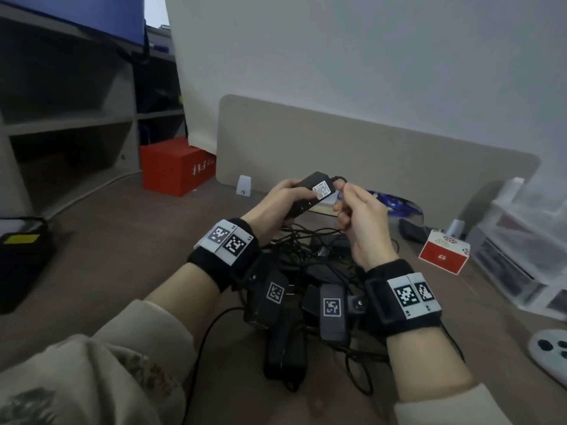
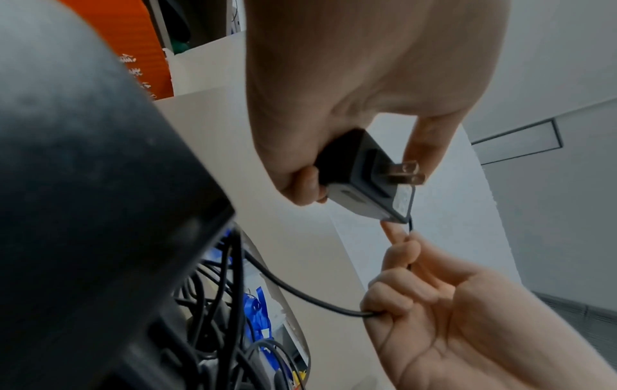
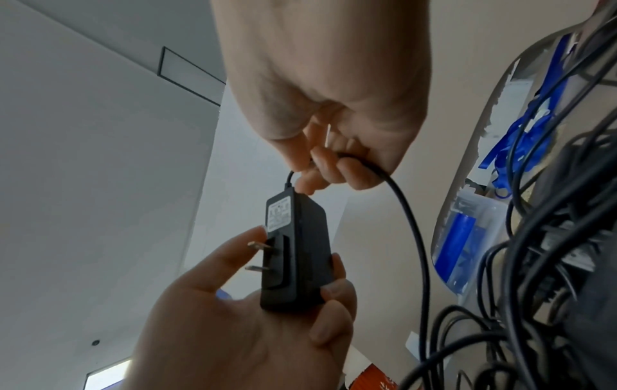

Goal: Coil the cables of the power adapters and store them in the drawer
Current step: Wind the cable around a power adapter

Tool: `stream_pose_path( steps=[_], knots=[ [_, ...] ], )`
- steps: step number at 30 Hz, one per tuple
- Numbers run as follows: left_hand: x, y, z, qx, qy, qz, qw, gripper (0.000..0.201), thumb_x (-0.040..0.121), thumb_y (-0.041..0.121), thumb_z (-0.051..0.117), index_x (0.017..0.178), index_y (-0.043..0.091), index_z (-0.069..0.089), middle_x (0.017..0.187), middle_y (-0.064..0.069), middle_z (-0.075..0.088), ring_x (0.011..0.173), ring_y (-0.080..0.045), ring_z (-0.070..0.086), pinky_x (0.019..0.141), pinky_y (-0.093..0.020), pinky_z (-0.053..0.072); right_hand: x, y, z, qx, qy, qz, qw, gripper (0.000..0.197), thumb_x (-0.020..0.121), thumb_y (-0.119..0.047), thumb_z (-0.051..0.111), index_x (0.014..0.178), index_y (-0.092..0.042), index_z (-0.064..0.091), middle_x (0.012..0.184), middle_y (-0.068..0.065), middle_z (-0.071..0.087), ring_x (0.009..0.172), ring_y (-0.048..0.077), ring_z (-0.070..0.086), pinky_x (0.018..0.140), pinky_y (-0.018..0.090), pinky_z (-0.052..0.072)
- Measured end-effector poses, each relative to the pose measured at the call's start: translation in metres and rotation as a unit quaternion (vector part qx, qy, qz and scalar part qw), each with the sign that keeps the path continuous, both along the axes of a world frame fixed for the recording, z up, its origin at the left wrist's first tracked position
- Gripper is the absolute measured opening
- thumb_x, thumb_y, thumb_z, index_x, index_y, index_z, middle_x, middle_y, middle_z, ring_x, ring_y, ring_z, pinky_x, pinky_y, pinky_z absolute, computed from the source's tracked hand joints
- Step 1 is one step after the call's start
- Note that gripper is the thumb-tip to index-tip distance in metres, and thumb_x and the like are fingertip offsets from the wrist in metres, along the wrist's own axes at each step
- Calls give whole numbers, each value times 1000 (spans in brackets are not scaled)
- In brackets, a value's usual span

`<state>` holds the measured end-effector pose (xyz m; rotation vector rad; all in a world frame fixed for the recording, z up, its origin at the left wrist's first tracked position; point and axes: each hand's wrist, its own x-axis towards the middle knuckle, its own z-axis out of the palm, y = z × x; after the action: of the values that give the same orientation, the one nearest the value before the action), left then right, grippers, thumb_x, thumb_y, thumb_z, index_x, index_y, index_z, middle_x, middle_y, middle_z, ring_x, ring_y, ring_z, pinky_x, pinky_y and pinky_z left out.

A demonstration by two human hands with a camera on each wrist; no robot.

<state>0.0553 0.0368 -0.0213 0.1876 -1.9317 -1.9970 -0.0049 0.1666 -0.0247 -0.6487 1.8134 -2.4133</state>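
My left hand (image 1: 283,197) grips a black power adapter (image 1: 310,194) with a white label, lifted above the desk; its two plug prongs (image 3: 260,257) stick out past my thumb. My right hand (image 1: 357,210) holds that adapter's thin black cable (image 3: 405,211) just where it leaves the body, fingers curled round it. The cable hangs down into a tangled pile of several black adapters and cables (image 1: 306,271) on the desk under my wrists. No drawer is in view.
A beige divider panel (image 1: 368,154) stands behind the pile. A red box (image 1: 175,167) sits left, a small red-and-white box (image 1: 443,251) and clear plastic organiser (image 1: 521,240) right, blue ribbons (image 1: 395,204) behind, a white controller (image 1: 549,354) at the right edge.
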Motion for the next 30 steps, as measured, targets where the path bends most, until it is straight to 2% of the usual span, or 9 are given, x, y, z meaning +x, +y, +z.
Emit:
stream_pose_path(
  steps=[3, 5, 9, 13, 16, 18, 21, 24, 30],
  knots=[
    [-2, -1, 1, 35, 20, -50, 998, 41, 75, 24, 55, 114, 10, 60, 85, -2, 52, 64, -8, 45, 47, -20, 26, -6, 6, 0, -12, -13, -14, 1000, 20, 101, -15, 49, 97, -15, 69, 56, -5, 53, 44, 5, 37, 47, 20, 30],
    [-5, -4, 0, 40, 39, -68, 996, 36, 84, 19, 57, 117, 8, 62, 92, -6, 54, 71, -12, 47, 52, -21, 28, -9, 7, 1, -14, -10, -23, 1000, 21, 102, -15, 48, 97, -15, 69, 57, -4, 53, 45, 6, 37, 47, 20, 31],
    [-10, -10, -5, 7, 66, 12, 998, 43, 83, 19, 70, 125, 8, 62, 99, -4, 62, 78, -12, 52, 55, -19, 35, -7, 3, 2, 46, 31, -20, 998, 25, 103, -9, 40, 101, -16, 64, 66, -3, 60, 47, 7, 42, 51, 20, 37],
    [-13, -14, -4, -37, 130, 101, 986, 30, 91, 8, 67, 120, 10, 61, 97, 3, 66, 76, -3, 58, 62, -15, 44, 2, -5, 2, 146, 116, 5, 982, 35, 103, -4, 35, 132, -7, 54, 76, 2, 66, 54, 3, 51, 57, 13, 44],
    [-13, -17, -3, -68, 156, 139, 976, 36, 88, 6, 69, 122, 14, 58, 100, 8, 64, 84, 2, 59, 72, -11, 46, 9, -9, 2, 176, 162, -1, 971, 32, 104, -9, 36, 130, -5, 54, 73, 1, 66, 53, 0, 51, 61, 16, 45],
    [-13, -15, -3, -82, 161, 151, 972, 40, 88, 6, 70, 125, 12, 57, 101, 10, 62, 87, 3, 58, 77, -10, 47, 15, -10, 4, 206, 186, -5, 961, 25, 103, -12, 40, 112, -2, 61, 72, -2, 67, 56, 2, 57, 68, 25, 49],
    [-12, -11, -5, -85, 165, 149, 971, 40, 89, 6, 68, 127, 9, 55, 102, 10, 61, 90, 0, 59, 81, -11, 48, 23, -11, 2, 306, 280, -71, 907, 29, 101, -18, 44, 80, -5, 59, 72, 0, 69, 67, 14, 65, 68, 34, 52],
    [-8, -7, -1, -90, 167, 144, 971, 38, 92, 11, 67, 128, 10, 55, 101, 12, 61, 88, -2, 59, 80, -16, 50, 28, -9, 4, 416, 356, -143, 825, 21, 100, -18, 39, 83, -13, 50, 87, 6, 69, 80, 29, 61, 66, 39, 49],
    [4, -8, 6, -93, 166, 139, 972, 25, 89, 21, 71, 111, 22, 58, 92, 4, 64, 79, -15, 62, 64, -24, 55, 30, -8, 5, 370, 408, -149, 822, 25, 94, -5, 43, 108, -14, 62, 83, 7, 69, 78, 28, 60, 60, 36, 43]
  ],
)
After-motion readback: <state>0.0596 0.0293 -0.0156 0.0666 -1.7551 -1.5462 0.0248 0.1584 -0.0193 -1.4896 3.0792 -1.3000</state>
